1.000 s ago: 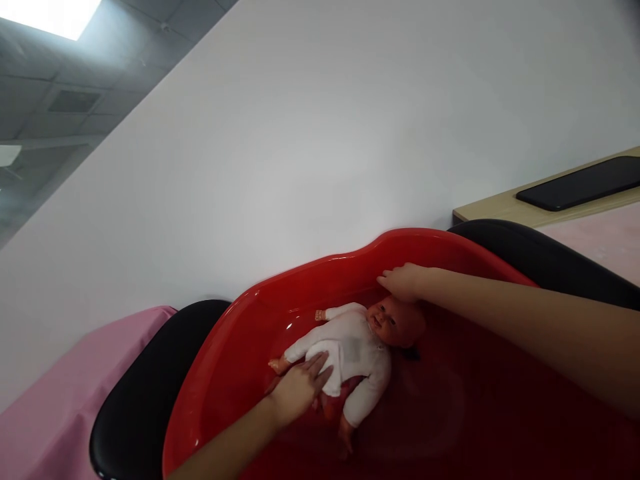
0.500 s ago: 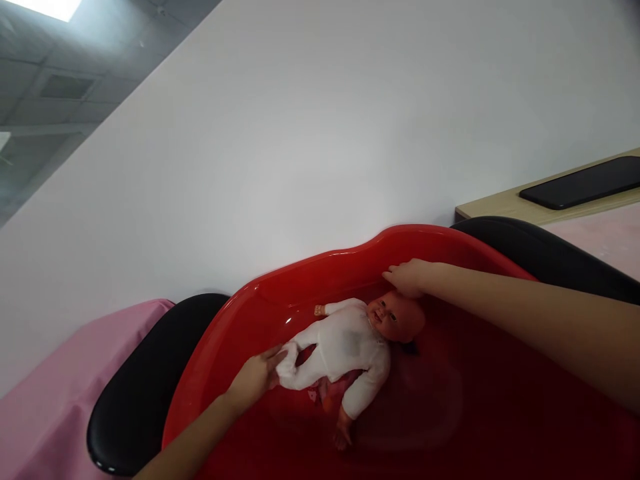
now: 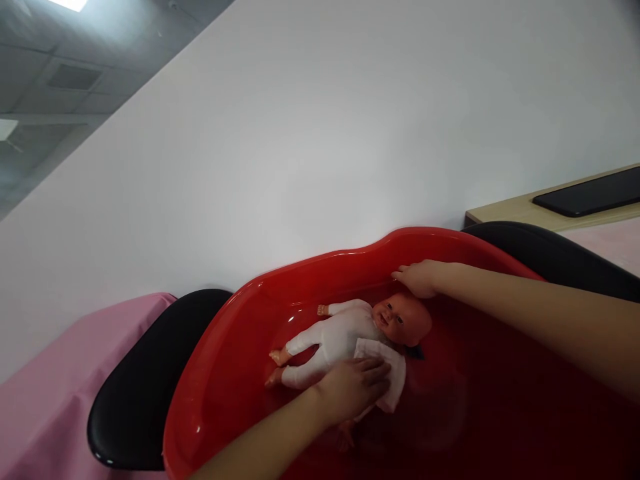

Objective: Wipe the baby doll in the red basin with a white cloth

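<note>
A baby doll (image 3: 345,335) in a white suit lies face up in a red tub (image 3: 235,327), its bare feet toward the left. My left hand (image 3: 357,387) is closed on a white cloth (image 3: 395,373), which it presses over the doll's near arm and the side of its chest. Beside the top of the doll's head, my right hand (image 3: 417,277) has its fingers stretched toward the tub's far wall. Whether its palm touches the head is hard to tell.
Black padded armrests (image 3: 155,387) flank the tub, which stands against a white wall (image 3: 300,147). Pink fabric (image 3: 60,380) covers something on the left. At the right, a black phone-like slab (image 3: 595,193) lies on a wooden ledge (image 3: 505,210).
My left hand has moved right, from the doll's feet to its near arm, bringing the white cloth along. The feet now show. My right hand stays by the head.
</note>
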Demonstrator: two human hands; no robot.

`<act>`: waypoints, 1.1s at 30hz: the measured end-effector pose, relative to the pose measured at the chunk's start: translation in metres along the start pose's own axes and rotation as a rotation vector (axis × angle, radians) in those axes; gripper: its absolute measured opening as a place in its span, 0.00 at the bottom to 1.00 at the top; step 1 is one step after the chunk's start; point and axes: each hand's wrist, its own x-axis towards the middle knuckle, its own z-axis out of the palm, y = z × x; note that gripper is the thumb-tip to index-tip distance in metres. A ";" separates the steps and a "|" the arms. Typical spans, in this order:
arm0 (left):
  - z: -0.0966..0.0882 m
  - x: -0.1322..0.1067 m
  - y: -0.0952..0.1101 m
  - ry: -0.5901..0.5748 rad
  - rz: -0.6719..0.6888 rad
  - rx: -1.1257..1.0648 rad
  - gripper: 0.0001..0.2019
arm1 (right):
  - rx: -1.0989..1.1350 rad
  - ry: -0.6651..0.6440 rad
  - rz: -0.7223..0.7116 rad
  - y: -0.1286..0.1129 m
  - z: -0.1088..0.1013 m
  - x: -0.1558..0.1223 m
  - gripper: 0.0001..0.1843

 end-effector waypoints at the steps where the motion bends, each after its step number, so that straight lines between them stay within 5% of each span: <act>1: 0.003 -0.006 -0.001 0.000 0.009 -0.047 0.25 | -0.010 -0.017 0.004 0.001 0.001 0.001 0.41; 8: 0.023 -0.074 -0.010 -0.144 -0.123 -0.269 0.28 | 0.049 -0.051 -0.010 0.003 0.002 0.002 0.38; 12: 0.018 -0.091 -0.008 -0.129 -0.141 -0.281 0.31 | 0.048 -0.078 0.013 0.002 0.001 0.001 0.37; 20: -0.014 -0.033 0.008 0.193 -0.224 -0.347 0.28 | -0.027 -0.147 0.019 0.007 0.011 0.007 0.39; 26: 0.000 0.013 0.008 0.107 -0.077 -0.128 0.24 | -0.049 -0.176 0.012 0.012 0.010 0.006 0.41; 33: 0.027 -0.021 -0.001 -0.128 0.153 -0.069 0.17 | -0.074 -0.160 -0.020 0.010 0.010 0.006 0.43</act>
